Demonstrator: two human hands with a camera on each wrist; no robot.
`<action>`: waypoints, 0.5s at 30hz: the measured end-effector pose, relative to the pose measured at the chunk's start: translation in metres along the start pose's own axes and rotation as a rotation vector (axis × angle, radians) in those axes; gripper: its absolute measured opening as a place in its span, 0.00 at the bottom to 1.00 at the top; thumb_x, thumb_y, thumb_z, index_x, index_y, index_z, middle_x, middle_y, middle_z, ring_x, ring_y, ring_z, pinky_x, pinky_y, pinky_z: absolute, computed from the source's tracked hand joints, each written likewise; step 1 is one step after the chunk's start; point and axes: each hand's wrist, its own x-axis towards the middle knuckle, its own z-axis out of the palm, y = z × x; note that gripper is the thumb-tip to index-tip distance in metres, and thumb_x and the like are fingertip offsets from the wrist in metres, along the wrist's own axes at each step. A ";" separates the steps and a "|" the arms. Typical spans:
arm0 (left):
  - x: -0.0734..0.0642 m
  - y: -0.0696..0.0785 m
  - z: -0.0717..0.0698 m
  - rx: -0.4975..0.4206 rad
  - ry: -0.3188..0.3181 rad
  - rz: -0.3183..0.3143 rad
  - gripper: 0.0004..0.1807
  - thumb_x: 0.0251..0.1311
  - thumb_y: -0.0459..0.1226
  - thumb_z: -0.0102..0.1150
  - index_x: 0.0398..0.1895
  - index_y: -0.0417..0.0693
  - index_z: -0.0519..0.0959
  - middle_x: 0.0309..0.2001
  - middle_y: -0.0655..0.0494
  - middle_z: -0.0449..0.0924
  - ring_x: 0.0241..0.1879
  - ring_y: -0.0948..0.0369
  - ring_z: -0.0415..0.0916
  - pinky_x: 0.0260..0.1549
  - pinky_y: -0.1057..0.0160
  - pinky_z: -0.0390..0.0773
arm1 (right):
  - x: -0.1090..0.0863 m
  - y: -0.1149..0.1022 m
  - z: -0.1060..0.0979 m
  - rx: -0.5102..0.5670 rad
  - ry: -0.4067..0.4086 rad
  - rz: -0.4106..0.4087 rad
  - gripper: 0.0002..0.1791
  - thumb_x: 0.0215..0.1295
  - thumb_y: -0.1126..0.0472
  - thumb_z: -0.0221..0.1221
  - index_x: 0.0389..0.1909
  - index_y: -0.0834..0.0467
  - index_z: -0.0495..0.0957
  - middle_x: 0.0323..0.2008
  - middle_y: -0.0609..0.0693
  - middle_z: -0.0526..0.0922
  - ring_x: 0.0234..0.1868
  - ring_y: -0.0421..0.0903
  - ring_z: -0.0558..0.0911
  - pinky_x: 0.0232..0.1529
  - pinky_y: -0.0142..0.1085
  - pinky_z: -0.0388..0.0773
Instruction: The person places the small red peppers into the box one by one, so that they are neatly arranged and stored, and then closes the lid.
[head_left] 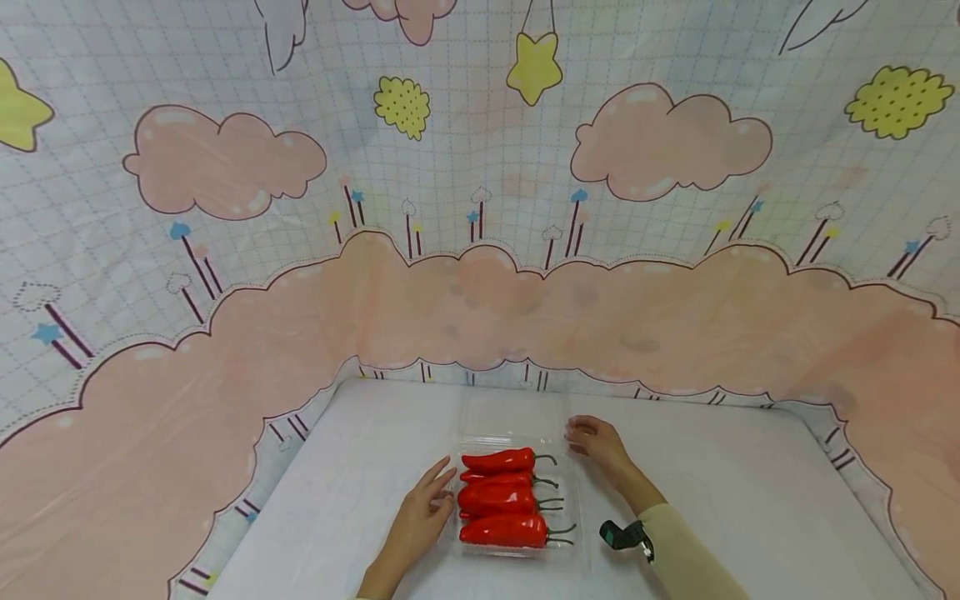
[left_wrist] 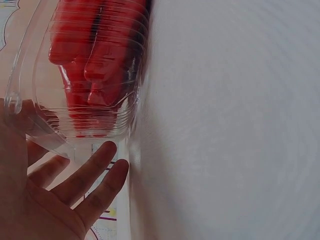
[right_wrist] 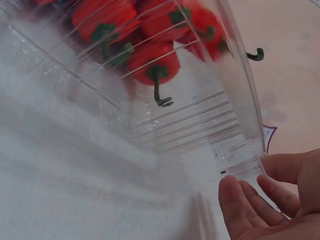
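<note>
A clear plastic clamshell box [head_left: 517,552] lies on the white table with its clear lid [head_left: 513,415] folded back, away from the person. Several red peppers [head_left: 498,498] with green stems lie crosswise in it, stems to the right. Beside the box's left wall is my left hand [head_left: 416,517]. In the left wrist view its fingers [left_wrist: 85,177] are spread and fairly straight, the thumb near the clear rim. My right hand [head_left: 600,442] is at the lid's right edge. The right wrist view shows its thumb [right_wrist: 285,167] and fingertips on either side of the plastic edge, pinching it.
A small black device [head_left: 622,535] sits at the right wrist by the sleeve. The white tabletop [head_left: 720,475] stretches to both sides of the box. Behind it stands a backdrop [head_left: 480,312] printed with clouds and stars.
</note>
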 end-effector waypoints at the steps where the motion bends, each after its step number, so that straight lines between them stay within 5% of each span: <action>1: 0.000 0.000 0.000 0.002 -0.001 -0.003 0.25 0.63 0.31 0.57 0.65 0.41 0.74 0.72 0.51 0.66 0.47 0.58 0.83 0.44 0.67 0.84 | 0.000 -0.001 0.000 0.003 0.003 0.000 0.19 0.67 0.65 0.58 0.56 0.69 0.74 0.51 0.64 0.81 0.44 0.46 0.83 0.48 0.38 0.85; 8: -0.001 0.001 0.000 0.004 -0.004 -0.018 0.25 0.63 0.32 0.56 0.65 0.43 0.73 0.72 0.52 0.65 0.48 0.58 0.83 0.45 0.67 0.84 | -0.003 -0.008 -0.002 -0.006 0.004 -0.033 0.20 0.66 0.66 0.59 0.57 0.69 0.73 0.57 0.69 0.78 0.44 0.49 0.84 0.48 0.40 0.85; 15: -0.001 0.001 0.000 0.003 -0.003 -0.003 0.25 0.63 0.31 0.56 0.65 0.41 0.73 0.72 0.52 0.66 0.47 0.58 0.83 0.44 0.66 0.85 | -0.004 -0.013 -0.004 -0.032 0.017 -0.043 0.16 0.65 0.66 0.60 0.53 0.64 0.75 0.57 0.63 0.79 0.48 0.48 0.83 0.50 0.39 0.84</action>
